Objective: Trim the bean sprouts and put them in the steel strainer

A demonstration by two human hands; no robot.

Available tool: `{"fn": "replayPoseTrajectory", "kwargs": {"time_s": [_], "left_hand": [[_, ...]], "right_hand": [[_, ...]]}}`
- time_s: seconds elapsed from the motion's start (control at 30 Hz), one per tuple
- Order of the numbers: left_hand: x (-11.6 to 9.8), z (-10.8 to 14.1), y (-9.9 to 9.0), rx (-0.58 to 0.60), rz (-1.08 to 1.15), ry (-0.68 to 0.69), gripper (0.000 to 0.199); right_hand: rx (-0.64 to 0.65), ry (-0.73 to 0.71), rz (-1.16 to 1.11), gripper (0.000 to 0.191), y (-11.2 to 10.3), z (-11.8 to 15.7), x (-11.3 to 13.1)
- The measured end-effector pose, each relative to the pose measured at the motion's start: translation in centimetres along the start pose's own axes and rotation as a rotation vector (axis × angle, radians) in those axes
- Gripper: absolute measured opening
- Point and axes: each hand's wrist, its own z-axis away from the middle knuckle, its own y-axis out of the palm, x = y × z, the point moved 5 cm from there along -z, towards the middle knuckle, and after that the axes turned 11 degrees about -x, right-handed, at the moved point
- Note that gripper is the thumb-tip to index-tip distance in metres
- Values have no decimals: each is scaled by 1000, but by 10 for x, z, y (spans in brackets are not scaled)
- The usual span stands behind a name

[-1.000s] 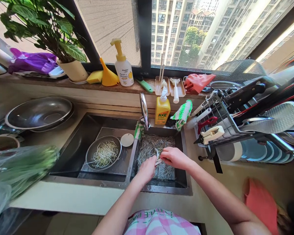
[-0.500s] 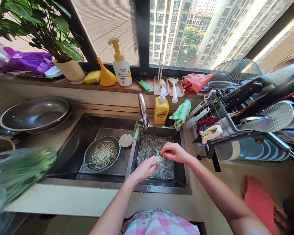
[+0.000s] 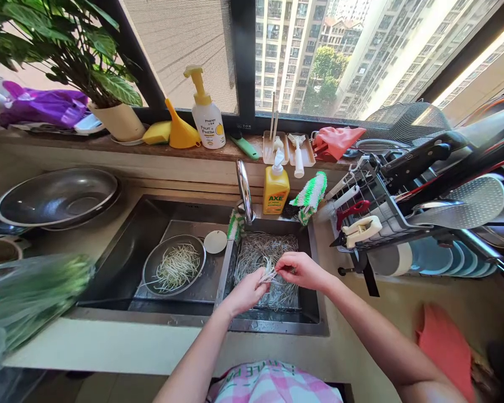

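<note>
Over the right sink basin, my left hand is closed around a small bunch of pale bean sprouts. My right hand pinches at the right side of that bunch, its thumb and fingertips together; whatever is between them is too small to make out. Below both hands, many thin sprouts or roots lie in water in the basin. In the left basin, a round strainer holds a heap of sprouts, with a small white disc beside it.
A faucet and yellow soap bottle stand behind the right basin. On the right is a utensil rack with knives above plates. A wok and bagged greens lie left. Red cloth lies at lower right.
My right hand has shifted slightly down, still at the bunch. My left hand has hardly moved and still holds the sprouts.
</note>
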Motion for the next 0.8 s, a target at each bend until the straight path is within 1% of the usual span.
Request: {"fn": "replayPoseTrajectory", "kwargs": {"time_s": [0.1, 0.17, 0.23, 0.3, 0.37, 0.43, 0.57, 0.7, 0.8], "left_hand": [[4, -1, 2, -13, -12, 2, 9], [4, -1, 2, -25, -5, 1, 10], [2, -2, 1, -37, 22, 3, 11], [-1, -2, 0, -48, 65, 11, 14], [-5, -2, -2, -53, 112, 17, 16], [-7, -1, -3, -50, 150, 18, 17], [-8, 0, -6, -47, 173, 25, 18], [-12, 1, -9, -82, 54, 61, 17], [-16, 1, -12, -128, -50, 89, 14]], "right_hand": [[-3, -10, 62, 9, 3, 0, 2], [-32, 27, 38, 9, 5, 1, 0], [-120, 130, -32, 9, 5, 3, -6], [-228, 267, -135, 6, 5, 5, -16], [-282, 368, -235, 5, 6, 8, -24], [-266, 394, -281, 7, 7, 8, -27], [-190, 375, -297, 6, 3, 8, -25], [-91, 388, -361, 7, 0, 9, -23], [-29, 408, -351, 8, 0, 10, -22]]}}
